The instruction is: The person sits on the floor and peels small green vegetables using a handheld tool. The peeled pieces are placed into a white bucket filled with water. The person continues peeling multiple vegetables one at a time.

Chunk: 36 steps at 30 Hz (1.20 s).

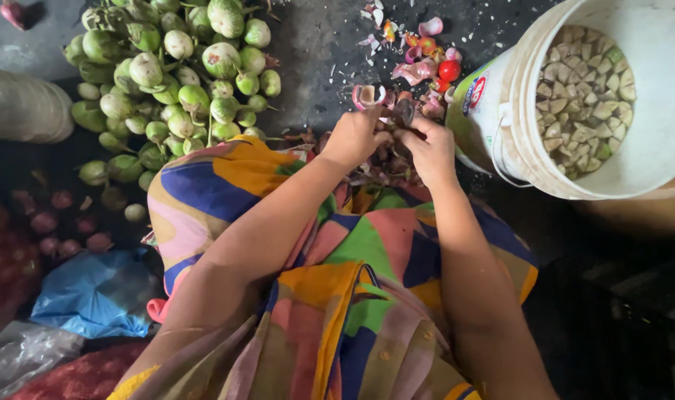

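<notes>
My left hand (357, 135) and my right hand (430, 148) meet in front of my knees over the dark floor. Between them they hold a small reddish onion (403, 112), partly hidden by the fingers. My left fingers seem to pinch a cut onion piece (368, 95) with a pale inside. Whether a blade is in my right hand I cannot tell. Pink onion peels (416, 70) and a small red tomato (449, 70) lie just beyond my hands. My lap is covered by a bright multicoloured cloth (352, 296).
A white bucket (649, 104) with several chopped pale vegetable pieces (583, 100) stands at the right. A heap of small green round eggplants (174, 74) lies at the upper left. Red onions (56, 230), a blue plastic bag (97, 292) and a red mesh sack (78, 378) sit at the left.
</notes>
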### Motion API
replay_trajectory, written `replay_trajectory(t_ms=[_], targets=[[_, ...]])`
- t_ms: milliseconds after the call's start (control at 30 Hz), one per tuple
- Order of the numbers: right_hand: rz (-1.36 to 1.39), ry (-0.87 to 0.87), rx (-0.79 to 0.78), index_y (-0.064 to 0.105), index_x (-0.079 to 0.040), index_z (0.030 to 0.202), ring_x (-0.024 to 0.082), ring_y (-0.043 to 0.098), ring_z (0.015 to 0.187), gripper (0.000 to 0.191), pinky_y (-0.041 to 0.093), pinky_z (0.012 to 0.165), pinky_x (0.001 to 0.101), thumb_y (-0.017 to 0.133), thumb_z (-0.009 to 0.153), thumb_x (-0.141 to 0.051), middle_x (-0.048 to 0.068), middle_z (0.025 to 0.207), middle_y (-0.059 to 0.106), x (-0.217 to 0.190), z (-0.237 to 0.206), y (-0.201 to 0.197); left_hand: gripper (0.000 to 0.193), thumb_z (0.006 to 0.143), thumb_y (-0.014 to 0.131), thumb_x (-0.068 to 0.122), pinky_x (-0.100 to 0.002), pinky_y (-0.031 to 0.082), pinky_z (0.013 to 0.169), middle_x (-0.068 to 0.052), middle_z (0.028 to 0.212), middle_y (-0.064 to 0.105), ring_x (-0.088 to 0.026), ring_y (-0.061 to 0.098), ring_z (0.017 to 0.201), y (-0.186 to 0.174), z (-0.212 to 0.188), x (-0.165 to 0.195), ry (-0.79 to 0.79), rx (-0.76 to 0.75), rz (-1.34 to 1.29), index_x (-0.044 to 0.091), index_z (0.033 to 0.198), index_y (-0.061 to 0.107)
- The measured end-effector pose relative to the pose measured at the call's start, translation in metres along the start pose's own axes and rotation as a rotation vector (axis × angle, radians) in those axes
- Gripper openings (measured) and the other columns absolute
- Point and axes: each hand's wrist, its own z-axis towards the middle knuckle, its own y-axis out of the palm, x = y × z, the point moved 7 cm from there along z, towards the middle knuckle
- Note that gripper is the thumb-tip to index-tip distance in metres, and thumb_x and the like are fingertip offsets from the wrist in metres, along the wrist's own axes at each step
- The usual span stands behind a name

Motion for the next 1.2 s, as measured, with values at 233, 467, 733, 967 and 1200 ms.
replay_trajectory(t_ms=[233,467,733,967,1200], targets=[[0.078,0.03,0.091,0.076,-0.001,0.103,0.004,0.064,0.08,0.017,0.053,0.075,0.0239,0.076,0.085,0.0,0.002,0.09,0.077,0.006,0.003,-0.004,0.029,0.082,0.079,0.015,-0.04,0.059,0.076,-0.017,0.096,0.076,-0.033,0.075,0.086,-0.003,-0.002,0.002,0.012,0.091,-0.133,0.006,0.11,0.075],[0.135,-0.013,0.143,0.076,0.001,0.102,0.004,0.063,0.079,0.017,0.052,0.074,0.0226,0.073,0.086,0.002,0.001,0.088,0.075,0.02,0.01,-0.001,0.027,0.083,0.08,0.015,-0.036,0.059,0.074,-0.016,0.094,0.076,-0.03,0.076,0.082,-0.006,0.0,-0.003,-0.037,0.143,-0.144,0.01,0.11,0.079],[0.302,0.027,0.115,0.075,0.003,0.095,0.003,0.06,0.08,0.005,0.051,0.074,0.0224,0.076,0.09,0.001,-0.004,0.088,0.071,0.045,0.017,0.012,0.023,0.08,0.081,0.015,-0.029,0.06,0.074,-0.008,0.091,0.08,-0.016,0.079,0.079,0.005,0.007,-0.026,-0.146,0.118,-0.297,0.009,0.103,0.08],[0.108,0.137,0.082,0.075,0.004,0.09,0.01,0.056,0.07,0.007,0.046,0.064,0.0274,0.072,0.095,0.001,0.004,0.079,0.068,0.089,0.022,0.033,0.013,0.089,0.08,0.014,-0.028,0.053,0.061,-0.008,0.076,0.078,-0.008,0.067,0.062,0.04,0.001,-0.066,-0.457,0.055,-0.424,0.006,0.098,0.082],[0.636,0.499,-0.042,0.073,0.003,0.102,0.017,0.07,0.069,0.011,0.058,0.06,0.0296,0.064,0.096,-0.002,0.008,0.087,0.073,0.106,0.017,0.054,0.015,0.088,0.076,0.014,-0.03,0.052,0.056,-0.005,0.076,0.075,-0.01,0.064,0.058,0.059,-0.006,-0.076,-0.673,0.065,-0.604,0.0,0.093,0.078]])
